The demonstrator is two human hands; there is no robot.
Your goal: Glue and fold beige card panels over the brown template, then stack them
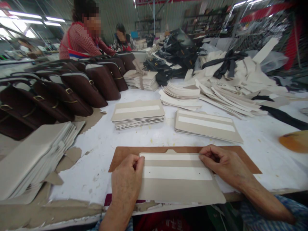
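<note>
While both hands work at six o'clock on the white bench (101, 141), the scene reads left to right like this. At nine o'clock lies a slumped pile of grey-beige card panels (31, 157), with a row of dark brown leather bags (72, 86) behind it at ten o'clock. The left hand (127, 183) pinches the left end of a white strip (169, 157) running along the top edge of a flat beige card panel with a small tab (178, 189); thumb and forefinger are closed on that corner. This panel rests on a brown cardboard sheet (125, 154). The right hand (223, 163) presses its closed fingertips on the strip's right end. At twelve o'clock sits a neat stack of striped beige panels (138, 114), and another stack of the same panels (207, 126) at one o'clock.

The panel looks light, thin and fairly stiff, likely to crease if bent; it seems best held by its edges or corners, flat.
</note>
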